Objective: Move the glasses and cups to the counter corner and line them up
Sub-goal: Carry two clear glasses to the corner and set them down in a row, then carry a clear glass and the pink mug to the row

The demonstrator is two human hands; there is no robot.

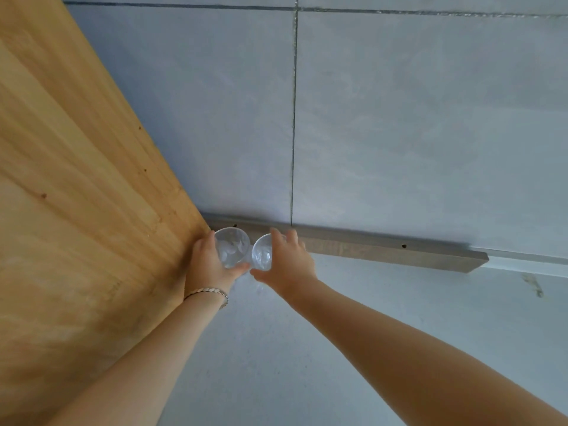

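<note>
Both hands reach into the far corner of a pale grey counter (307,348), where a wooden side panel (76,179) on the left meets a wall of large grey tiles (399,118). A brown wooden strip (368,247) runs along the foot of the tiled wall. The left hand (209,265) wraps around a clear drinking glass (232,245), fingers on the side toward the wooden panel and thumb on the near side, the glass upright and tucked right into the corner, close against both the panel and the strip. The right hand (289,262) grips a second clear glass (262,255) from its right side, fingers curled over the far rim and thumb low at the front. The two glasses stand side by side, their rims touching or nearly so; which, I cannot tell. A thin beaded bracelet (209,293) circles the left wrist
</note>
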